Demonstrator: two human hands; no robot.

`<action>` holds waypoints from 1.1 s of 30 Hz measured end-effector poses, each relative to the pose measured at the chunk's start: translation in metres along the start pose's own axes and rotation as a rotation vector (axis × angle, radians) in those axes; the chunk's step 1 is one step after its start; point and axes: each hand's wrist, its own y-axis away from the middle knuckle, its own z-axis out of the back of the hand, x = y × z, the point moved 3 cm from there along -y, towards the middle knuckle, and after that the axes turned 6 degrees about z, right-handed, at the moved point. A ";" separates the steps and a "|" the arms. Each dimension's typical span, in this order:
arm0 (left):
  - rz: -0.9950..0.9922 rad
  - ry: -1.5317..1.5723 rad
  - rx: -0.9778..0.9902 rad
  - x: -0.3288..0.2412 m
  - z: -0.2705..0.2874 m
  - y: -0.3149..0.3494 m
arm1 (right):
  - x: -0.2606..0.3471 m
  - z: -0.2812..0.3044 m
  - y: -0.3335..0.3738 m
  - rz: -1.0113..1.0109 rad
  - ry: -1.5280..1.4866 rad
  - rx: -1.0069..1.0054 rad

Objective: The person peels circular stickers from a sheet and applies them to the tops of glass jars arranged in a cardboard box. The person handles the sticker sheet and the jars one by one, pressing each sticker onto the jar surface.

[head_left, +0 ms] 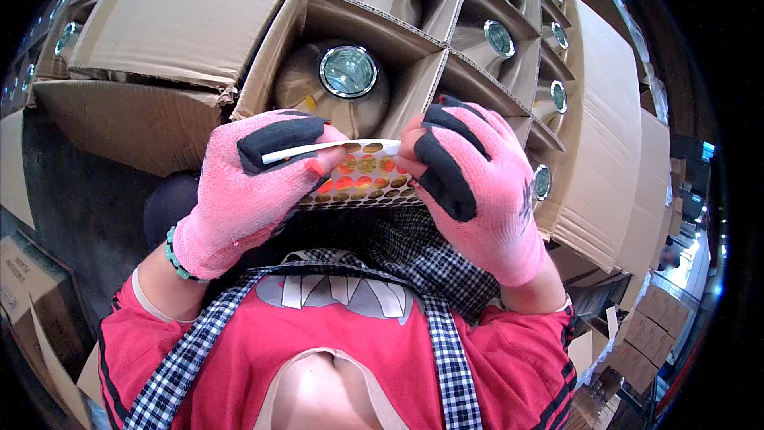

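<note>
Both my hands wear pink gloves with black patches, and some fingertips are bare. Between them is a sheet of round gold stickers (363, 183), some shining orange. My left hand (253, 179) is closed on the sheet's left side, where a curled white edge strip sticks out. My right hand (480, 187) pinches its top right corner; whether a loose sticker is in those fingers is hidden. Just beyond lies a glass flask liner (334, 99) in a carton compartment, with an open silvery mouth and a small gold sticker low on its left side.
The divided cardboard carton (382, 12) holds several more flask liners in cardboard cells. Its wide flap (597, 135) folds out to the right. Another carton (179, 20) stands at the left, and stacked brown boxes (654, 325) are at the far right.
</note>
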 end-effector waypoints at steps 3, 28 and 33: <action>0.034 0.056 -0.026 0.002 0.004 0.001 | -0.009 0.013 -0.008 -0.067 -0.302 0.041; -0.031 -0.037 0.050 -0.003 0.008 0.007 | -0.033 0.033 -0.029 -0.096 -0.195 -0.096; -0.134 -0.143 0.033 -0.004 0.008 0.005 | 0.004 0.001 -0.032 -0.031 -0.088 0.205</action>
